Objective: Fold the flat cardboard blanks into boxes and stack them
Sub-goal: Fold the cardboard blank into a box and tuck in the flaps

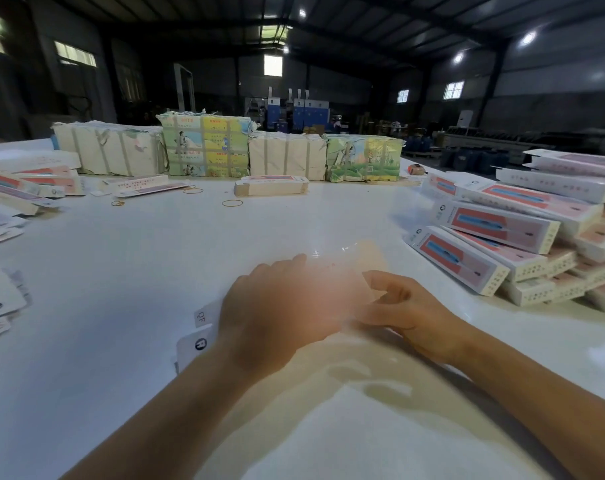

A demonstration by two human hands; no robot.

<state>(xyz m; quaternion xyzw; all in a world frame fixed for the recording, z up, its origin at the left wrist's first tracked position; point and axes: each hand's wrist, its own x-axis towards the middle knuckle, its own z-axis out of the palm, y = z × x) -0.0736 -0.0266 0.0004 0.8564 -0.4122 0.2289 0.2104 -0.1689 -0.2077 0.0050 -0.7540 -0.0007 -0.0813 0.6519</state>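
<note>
Both my hands meet over a cardboard blank [198, 336] near the middle of the white table [121, 258]. My left hand [276, 303] lies across the blank, and its white end flaps with a printed logo stick out to the left. My right hand [405, 306] has curled fingers pinching the blank's far end. Motion blur and glare hide most of the blank between the hands. Folded pink-and-blue boxes [495, 230] lie stacked in a heap at the right.
Wrapped bundles of blanks [204, 147] line the table's far side, with a small pile of flat blanks [271, 185] in front. Loose flat blanks [24, 188] are scattered at the left. Rubber bands [232, 203] lie on the table. A dark warehouse lies beyond.
</note>
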